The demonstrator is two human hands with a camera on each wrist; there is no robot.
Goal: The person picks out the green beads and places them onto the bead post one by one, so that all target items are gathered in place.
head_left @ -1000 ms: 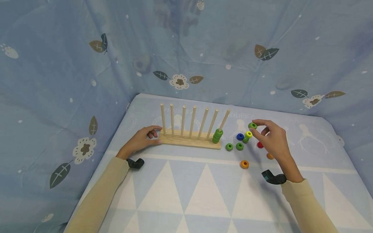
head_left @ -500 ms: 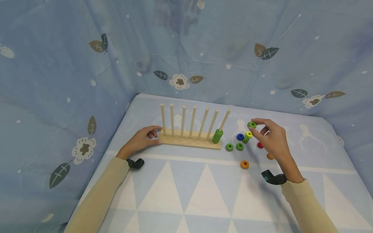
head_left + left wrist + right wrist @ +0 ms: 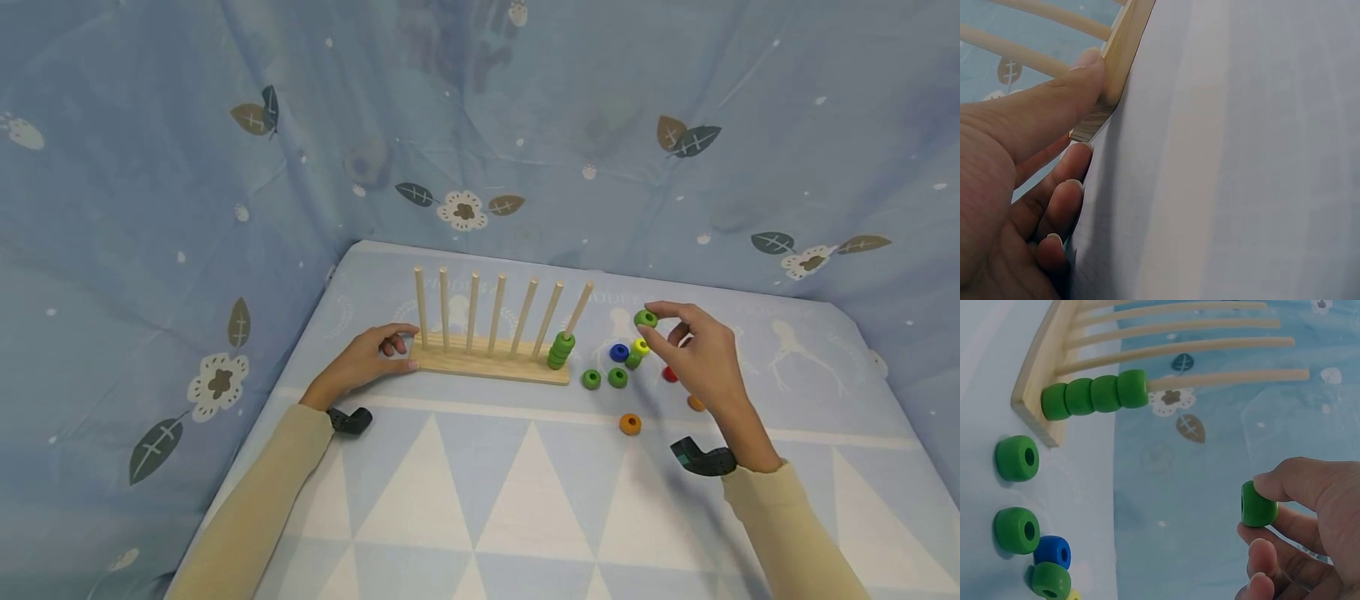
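Note:
A wooden peg rack [image 3: 487, 363] with several upright pegs stands on the table. Its rightmost peg carries a stack of green beads [image 3: 1094, 394]. At the rack's left end my left hand [image 3: 365, 357] grips the base, thumb along the front edge and index finger behind. My right hand [image 3: 701, 358] pinches a loose green bead [image 3: 1259, 504] between thumb and fingers, up in the air to the right of the stacked peg. Below that hand lie a blue bead [image 3: 618, 352], a yellow bead [image 3: 640, 347] and more green beads [image 3: 617, 377].
An orange bead [image 3: 630, 424] lies nearer the front, and another orange bead [image 3: 696, 403] sits beside the right wrist. A red bead [image 3: 670, 374] is partly hidden by the right hand. Patterned blue cloth [image 3: 480, 125] hangs behind the table.
My right hand has shifted slightly left and up with the green bead in its fingers. The left hand and the rack have stayed put.

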